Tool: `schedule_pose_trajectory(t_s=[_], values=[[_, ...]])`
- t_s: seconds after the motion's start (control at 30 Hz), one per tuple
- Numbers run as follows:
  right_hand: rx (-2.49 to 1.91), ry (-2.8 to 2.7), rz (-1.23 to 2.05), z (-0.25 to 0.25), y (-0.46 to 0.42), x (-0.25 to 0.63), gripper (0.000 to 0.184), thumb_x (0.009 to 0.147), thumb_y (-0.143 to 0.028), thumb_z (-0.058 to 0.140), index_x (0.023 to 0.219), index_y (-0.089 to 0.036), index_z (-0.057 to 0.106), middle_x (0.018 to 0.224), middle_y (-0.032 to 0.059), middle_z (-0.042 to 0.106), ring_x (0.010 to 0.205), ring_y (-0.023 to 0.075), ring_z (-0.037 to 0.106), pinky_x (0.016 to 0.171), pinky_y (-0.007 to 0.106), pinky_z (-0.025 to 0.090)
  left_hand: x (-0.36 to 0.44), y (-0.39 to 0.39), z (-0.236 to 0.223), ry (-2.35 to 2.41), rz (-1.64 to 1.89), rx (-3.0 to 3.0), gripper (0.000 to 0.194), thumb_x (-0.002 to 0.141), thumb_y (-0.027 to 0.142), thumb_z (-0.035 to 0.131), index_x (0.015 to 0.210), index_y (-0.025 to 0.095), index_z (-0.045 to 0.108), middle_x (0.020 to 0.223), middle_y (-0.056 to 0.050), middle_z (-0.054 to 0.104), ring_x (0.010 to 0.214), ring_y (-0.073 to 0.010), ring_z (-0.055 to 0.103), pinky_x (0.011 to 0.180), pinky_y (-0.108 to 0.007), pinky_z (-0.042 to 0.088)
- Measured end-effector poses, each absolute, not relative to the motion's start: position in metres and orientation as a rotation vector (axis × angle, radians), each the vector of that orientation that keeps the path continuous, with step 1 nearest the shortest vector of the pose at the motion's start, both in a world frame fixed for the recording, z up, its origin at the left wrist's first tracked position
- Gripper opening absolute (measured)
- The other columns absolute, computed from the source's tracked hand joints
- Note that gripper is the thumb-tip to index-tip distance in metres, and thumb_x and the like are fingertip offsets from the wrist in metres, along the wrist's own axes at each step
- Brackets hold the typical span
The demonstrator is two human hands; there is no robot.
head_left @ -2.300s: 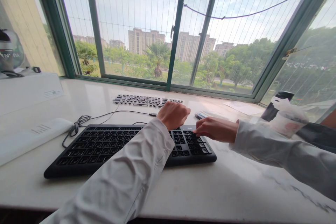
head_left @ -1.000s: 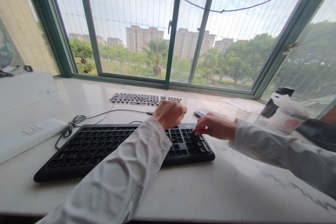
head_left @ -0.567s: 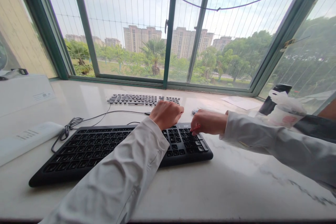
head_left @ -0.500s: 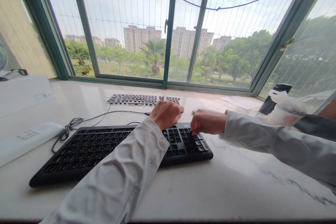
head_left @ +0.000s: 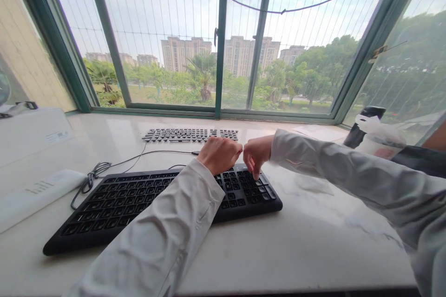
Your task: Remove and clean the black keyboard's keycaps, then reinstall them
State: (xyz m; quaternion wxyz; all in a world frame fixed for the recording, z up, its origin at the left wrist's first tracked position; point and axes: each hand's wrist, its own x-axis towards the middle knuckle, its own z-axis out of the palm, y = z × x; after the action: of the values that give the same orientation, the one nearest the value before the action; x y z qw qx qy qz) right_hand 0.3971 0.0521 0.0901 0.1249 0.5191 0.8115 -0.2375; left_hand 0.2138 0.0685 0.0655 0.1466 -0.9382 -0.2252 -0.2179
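Note:
A black keyboard (head_left: 139, 195) lies on the white marble-patterned counter, its key wells mostly bare of caps. My left hand (head_left: 219, 154) hovers over the keyboard's back edge with curled fingers, and anything in them is hidden. Close beside it, my right hand (head_left: 257, 153) is bent down over the number pad, thumb and fingers drawn together near its upper right keys. What they pinch, if anything, is too small to make out. Behind the keyboard, loose black keycaps (head_left: 174, 135) are laid out in keyboard rows.
A coiled black cable (head_left: 94, 172) lies behind the keyboard. To the left are a white box (head_left: 38, 130) and a white package (head_left: 45, 195). At the back right stand a clear plastic bag (head_left: 379, 137) and a dark cylinder (head_left: 362, 125). A green-framed window (head_left: 218, 79) closes off the back.
My right hand has shifted left and its forearm has risen, bringing it nearly against my left hand. My left hand stays almost in place. The view has tilted slightly.

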Motion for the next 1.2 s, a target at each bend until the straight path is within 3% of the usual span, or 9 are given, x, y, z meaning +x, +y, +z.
schedule_pose_trajectory(t_s=[0.17,0.43,0.77,1.2], values=[[1.5,2.278,-0.944,0.082,0.068,0.406,0.033,0.049,-0.039,0.085,0.07,-0.017,0.074,0.061,-0.0019,0.068,0.062,0.0124,0.061,0.062,0.024,0.044,0.214,0.069,0.064,-0.657,-0.633,-2.693,0.026,0.089,0.028,0.046,0.083,0.021,0.071,0.083,-0.006,0.073,0.073,-0.0207,0.067,0.061,-0.029,0.044],[1.591,2.152,-1.047,0.081,0.067,0.412,0.047,0.048,-0.049,0.085,0.077,-0.013,0.076,0.068,0.0043,0.07,0.068,0.0152,0.062,0.066,0.026,0.046,0.215,0.073,0.061,-0.678,-0.639,-2.673,0.026,0.089,0.03,0.047,0.09,0.024,0.073,0.083,-0.004,0.073,0.074,-0.0196,0.067,0.063,-0.029,0.044],[1.541,2.12,-1.233,0.075,0.072,0.422,0.045,0.051,-0.05,0.083,0.08,-0.016,0.076,0.071,0.0029,0.071,0.071,0.0151,0.061,0.07,0.027,0.048,0.215,0.073,0.06,-0.663,-0.649,-2.694,0.027,0.089,0.03,0.046,0.091,0.025,0.073,0.083,-0.004,0.073,0.074,-0.0198,0.067,0.063,-0.029,0.045],[1.613,2.155,-1.03,0.073,0.07,0.421,0.041,0.052,-0.05,0.083,0.077,-0.019,0.076,0.067,0.0018,0.069,0.067,0.0157,0.06,0.067,0.028,0.044,0.215,0.073,0.061,-0.68,-0.637,-2.684,0.029,0.089,0.03,0.044,0.09,0.025,0.073,0.083,-0.004,0.073,0.073,-0.02,0.067,0.064,-0.03,0.045]])
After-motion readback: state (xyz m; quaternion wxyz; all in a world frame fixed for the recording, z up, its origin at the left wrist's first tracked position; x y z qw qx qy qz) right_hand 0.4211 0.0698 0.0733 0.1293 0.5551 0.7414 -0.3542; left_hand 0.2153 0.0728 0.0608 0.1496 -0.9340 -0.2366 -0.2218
